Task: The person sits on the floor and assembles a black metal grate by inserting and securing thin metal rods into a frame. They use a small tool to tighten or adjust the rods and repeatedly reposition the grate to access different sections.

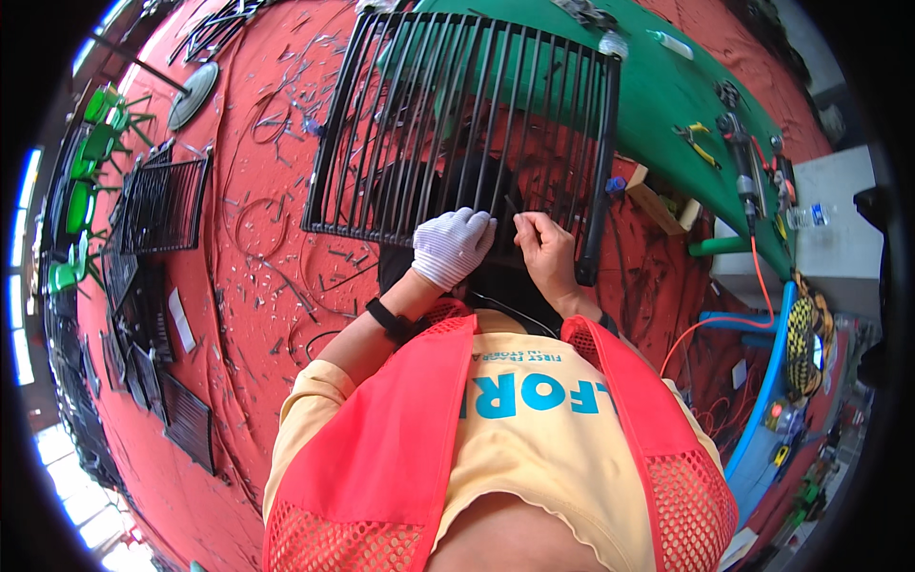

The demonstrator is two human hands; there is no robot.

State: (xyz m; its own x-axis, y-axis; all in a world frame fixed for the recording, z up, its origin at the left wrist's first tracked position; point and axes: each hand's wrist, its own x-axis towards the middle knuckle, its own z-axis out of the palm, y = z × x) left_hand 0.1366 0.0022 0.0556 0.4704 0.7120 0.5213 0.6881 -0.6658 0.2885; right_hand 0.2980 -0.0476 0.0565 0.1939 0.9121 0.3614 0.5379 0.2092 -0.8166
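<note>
A black slatted frame lies tilted before me, its far right part over a green-topped table. At its near edge, my left hand, in a white striped knit glove, is closed with the fingertips pressed together; whatever they grip is hidden. Just to the right, my bare right hand is closed in a pinch beside the near right part of the frame. A short dark strip shows by its fingertips, too small to name. The two hands are close together but apart.
Pliers with yellow handles, a power tool and a white bottle lie on the green table. An orange cord trails down at right. More black slatted panels and green chairs stand left. Dark scraps litter the red floor.
</note>
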